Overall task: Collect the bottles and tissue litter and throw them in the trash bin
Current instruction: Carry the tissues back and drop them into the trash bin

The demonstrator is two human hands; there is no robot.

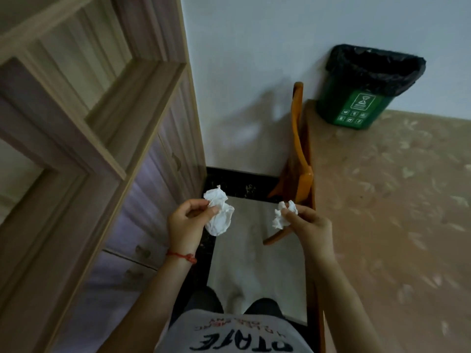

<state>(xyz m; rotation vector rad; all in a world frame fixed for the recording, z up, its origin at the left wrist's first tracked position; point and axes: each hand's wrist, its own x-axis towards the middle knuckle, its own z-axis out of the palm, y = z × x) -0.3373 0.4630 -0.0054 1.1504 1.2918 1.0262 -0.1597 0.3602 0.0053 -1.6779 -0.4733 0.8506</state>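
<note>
My left hand [187,221] pinches a crumpled white tissue [219,212] at chest height over the floor. My right hand [309,224] grips a second, smaller crumpled tissue [283,216]. The two hands are level and apart. A green trash bin [356,108] lined with a black bag [374,67] stands on the far end of a brown patterned surface, against the white wall, ahead and to the right of my hands. No bottles are in view.
A wooden shelf unit [84,138] with drawers runs along the left. The brown patterned surface [395,200] fills the right side. An orange chair [302,161] stands against its edge. Between them is a narrow strip of light floor [254,250].
</note>
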